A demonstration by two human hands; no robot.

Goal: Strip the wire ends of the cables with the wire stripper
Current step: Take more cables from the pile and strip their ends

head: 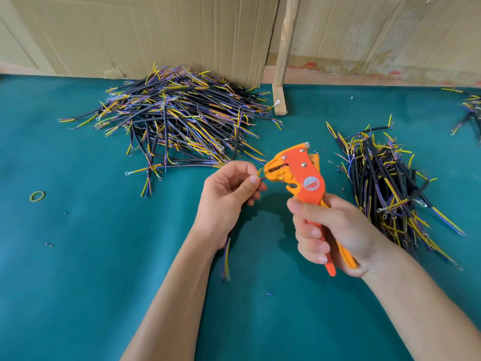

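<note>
Green felt (78,282) covers a workbench backed by cardboard sheets (156,29), where three heaps of cut cables lie: one far left (177,118), one right (385,183), one at the far-right edge (468,110). The left hand (229,194) pinches a single cable (227,254), its tips just beside the orange wire stripper (299,173), whose handles the right hand (333,233) grips. One rubber band (37,196) lies left.
</note>
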